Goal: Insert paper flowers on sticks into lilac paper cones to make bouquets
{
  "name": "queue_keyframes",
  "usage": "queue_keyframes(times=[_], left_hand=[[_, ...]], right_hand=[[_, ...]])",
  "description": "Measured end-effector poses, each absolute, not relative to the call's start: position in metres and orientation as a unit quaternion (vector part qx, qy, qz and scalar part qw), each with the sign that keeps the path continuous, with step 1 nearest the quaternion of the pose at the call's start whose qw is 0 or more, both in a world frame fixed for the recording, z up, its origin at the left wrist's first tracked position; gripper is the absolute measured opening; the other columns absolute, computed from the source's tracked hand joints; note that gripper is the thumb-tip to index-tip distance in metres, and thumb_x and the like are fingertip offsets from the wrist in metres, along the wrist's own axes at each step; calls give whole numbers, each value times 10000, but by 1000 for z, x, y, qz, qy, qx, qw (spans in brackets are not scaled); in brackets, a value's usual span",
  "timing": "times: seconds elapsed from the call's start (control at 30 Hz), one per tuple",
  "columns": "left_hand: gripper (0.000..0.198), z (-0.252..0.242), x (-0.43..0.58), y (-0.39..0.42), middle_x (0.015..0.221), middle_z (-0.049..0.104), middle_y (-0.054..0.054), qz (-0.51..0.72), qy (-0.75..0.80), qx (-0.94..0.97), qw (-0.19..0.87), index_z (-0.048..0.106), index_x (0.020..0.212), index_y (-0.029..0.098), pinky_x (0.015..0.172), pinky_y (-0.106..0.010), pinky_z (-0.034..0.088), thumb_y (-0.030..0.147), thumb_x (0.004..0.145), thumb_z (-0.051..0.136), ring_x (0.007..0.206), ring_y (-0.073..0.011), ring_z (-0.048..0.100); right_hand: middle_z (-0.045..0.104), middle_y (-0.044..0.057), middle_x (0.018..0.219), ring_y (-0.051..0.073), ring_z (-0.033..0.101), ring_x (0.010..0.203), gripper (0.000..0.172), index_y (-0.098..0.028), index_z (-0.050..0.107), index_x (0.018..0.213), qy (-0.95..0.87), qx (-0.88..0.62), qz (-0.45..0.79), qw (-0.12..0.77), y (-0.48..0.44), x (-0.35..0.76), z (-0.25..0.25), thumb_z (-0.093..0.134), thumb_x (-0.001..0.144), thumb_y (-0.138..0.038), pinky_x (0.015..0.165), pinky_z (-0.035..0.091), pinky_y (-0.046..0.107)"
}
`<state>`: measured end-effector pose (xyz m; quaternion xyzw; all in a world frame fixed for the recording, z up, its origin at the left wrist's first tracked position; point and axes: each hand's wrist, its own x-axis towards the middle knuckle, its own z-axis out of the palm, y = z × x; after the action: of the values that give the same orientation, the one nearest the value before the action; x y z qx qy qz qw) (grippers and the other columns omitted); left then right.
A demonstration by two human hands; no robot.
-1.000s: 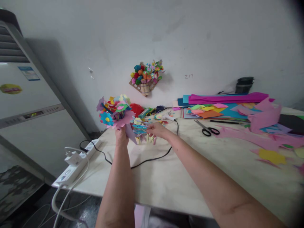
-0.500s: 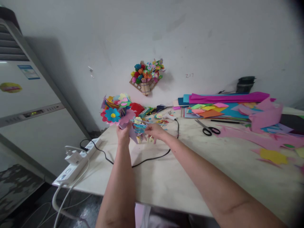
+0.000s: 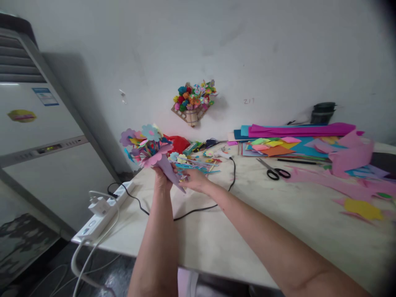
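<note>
A bouquet of craft flowers (image 3: pixel 151 142) in pink, blue, purple and yellow stands tilted to the left in a lilac cone wrapper (image 3: pixel 168 171). My left hand (image 3: pixel 162 178) is wrapped around the upper part of that cone, just below a large pink scalloped collar (image 3: pixel 157 155). At the cone's lower end, the bent fingers of my right hand (image 3: pixel 194 180) close on its right side; the fingertips are partly hidden. Thin blue sticks (image 3: pixel 198 166) and small loose flowers (image 3: pixel 178 157) lie on the table just behind my right hand.
Black-handled scissors (image 3: pixel 274 170) lie right of centre. Foam sheets (image 3: pixel 297 131) and pink scraps (image 3: pixel 328 181) cover the right side. A white glue gun (image 3: pixel 222 154) trails a black cord (image 3: pixel 201 209) across the table. A power strip (image 3: pixel 102 212) lies along the left edge.
The bouquet has turned and tipped further left, showing more of the lilac cone and the pink collar. My right hand has moved down and left from the blue sticks to the cone's lower end.
</note>
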<state>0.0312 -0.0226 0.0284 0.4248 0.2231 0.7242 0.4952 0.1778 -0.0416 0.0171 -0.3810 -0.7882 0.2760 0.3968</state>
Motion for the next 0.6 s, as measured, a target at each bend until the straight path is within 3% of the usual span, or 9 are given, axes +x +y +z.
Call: queue_keyframes(times=[0.13, 0.27, 0.37, 0.47, 0.6], left_hand=[[890, 27, 38, -21, 547, 579, 23, 726, 182, 434, 501, 641, 931, 220, 410, -225, 383, 846, 298, 614, 418, -105, 489], [892, 24, 47, -20, 579, 582, 19, 695, 198, 458, 517, 616, 1016, 215, 404, -229, 372, 850, 389, 599, 439, -116, 511], [837, 25, 54, -22, 617, 605, -4, 684, 236, 472, 505, 615, 892, 172, 423, -239, 405, 823, 367, 640, 473, -123, 542], [724, 30, 60, -25, 659, 631, -21, 699, 263, 477, 463, 593, 792, 155, 486, -257, 460, 700, 343, 756, 526, -134, 578], [515, 33, 66, -29, 649, 627, -15, 702, 306, 486, 421, 585, 783, 149, 541, -257, 477, 425, 434, 845, 550, -129, 582]], right_hand=[[704, 63, 996, 202, 637, 855, 456, -177, 654, 1070, -796, -403, 259, 370, -41, 170, 9, 737, 656, -348, 746, 469, 303], [713, 66, 927, 200, 645, 797, 355, -153, 666, 992, -801, -421, 253, 343, -44, 166, 8, 714, 675, -307, 666, 451, 266], [716, 72, 881, 211, 646, 781, 267, -159, 682, 929, -791, -466, 230, 323, -47, 168, 12, 688, 694, -287, 621, 428, 258], [717, 76, 888, 209, 644, 785, 261, -161, 676, 937, -774, -498, 215, 326, -48, 171, 16, 672, 714, -296, 603, 410, 249], [717, 78, 898, 197, 638, 785, 253, -150, 670, 947, -763, -502, 210, 349, -48, 172, 16, 665, 724, -268, 618, 406, 244]])
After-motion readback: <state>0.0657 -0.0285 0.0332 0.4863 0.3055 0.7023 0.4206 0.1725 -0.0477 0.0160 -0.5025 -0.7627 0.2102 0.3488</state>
